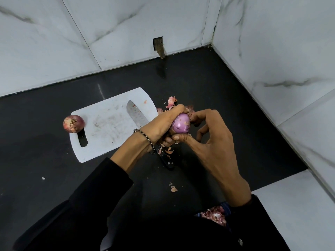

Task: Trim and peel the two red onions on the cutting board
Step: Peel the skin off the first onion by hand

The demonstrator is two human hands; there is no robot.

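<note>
The first onion [181, 125] sits between both hands, lifted off the counter. Most of it shows smooth, glossy purple flesh, so it is probably slippery where bare. It looks firm and light enough for one hand. The dry skin left at its far end looks papery and likely to tear in flakes, so it is best taken at a loose edge, with the bulb held by its sides.

The left hand [159, 124] wraps closely round the onion's left and top, fingers curled over it. The right hand [215, 136] is half open: its thumb presses the underside and its forefinger reaches the skin at the far end, while the other fingers hang loosely curled.

The second onion [73, 123], unpeeled, rests well to the left of the left hand, on the far end of the cutting board [108, 134]. The knife [135, 115] lies just beyond and under the left hand. Skin scraps [171, 102] lie just beyond the hands.
</note>
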